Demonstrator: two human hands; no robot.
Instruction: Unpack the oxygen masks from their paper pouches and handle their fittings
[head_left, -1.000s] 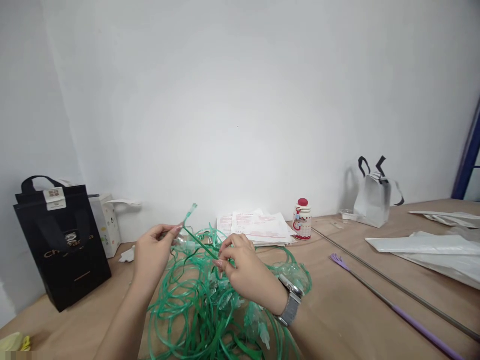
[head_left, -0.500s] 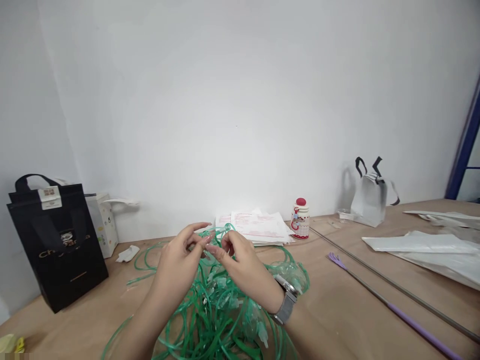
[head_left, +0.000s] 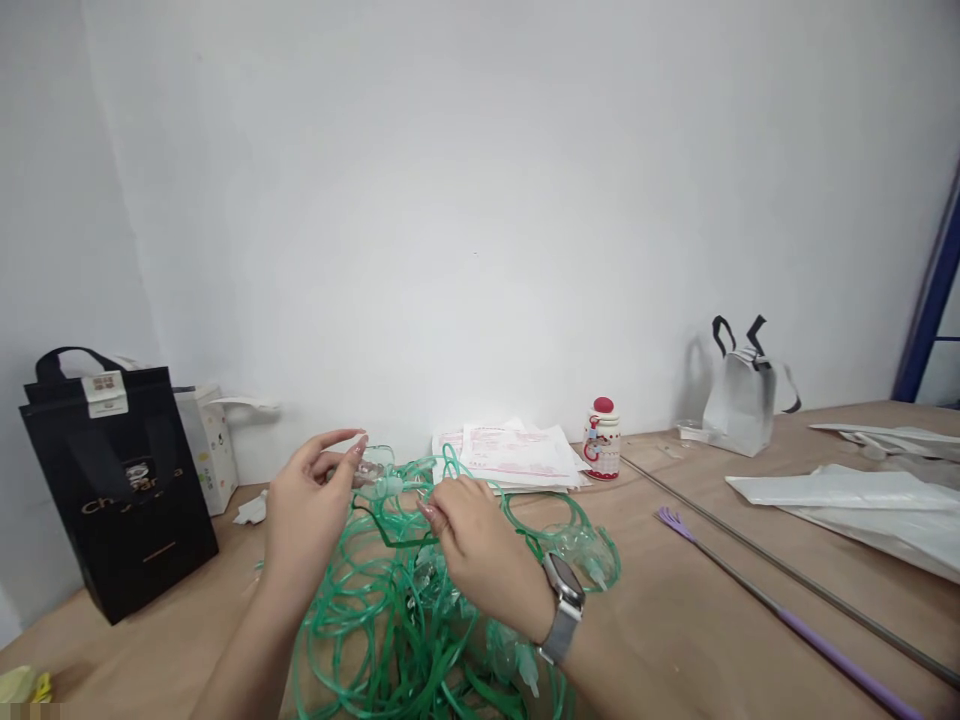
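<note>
Over a heap of green tubing (head_left: pixel 337 610) I hold both hands up and apart. My left hand (head_left: pixel 311 495) pinches a clear plastic mask (head_left: pixel 375 472) with a pale connector between thumb and fingers. My right hand (head_left: pixel 476 530) is closed, its thumb pressed to the fingers on green tubing beside the connector; the exact grip is partly hidden. A dark green strap (head_left: pixel 405 543) hangs in a curve between the hands. Below, more clear masks lie among the tangled tubes, and another mask (head_left: pixel 581 550) rests right of my right wrist.
Printed white papers (head_left: pixel 517 455) lie by the wall, with a white-and-red bottle (head_left: pixel 602 440) beside them. A black bag (head_left: pixel 120 490) and a white box (head_left: pixel 214 450) stand left. Rightward are a purple back scratcher (head_left: pixel 750 590), a metal rod (head_left: pixel 750 545), plastic packaging (head_left: pixel 847 500) and a white bag (head_left: pixel 739 400).
My hands, close together before, have parted: the left moved left with the clear mask, and the right turned and lowered slightly. The strap and connector between them now show.
</note>
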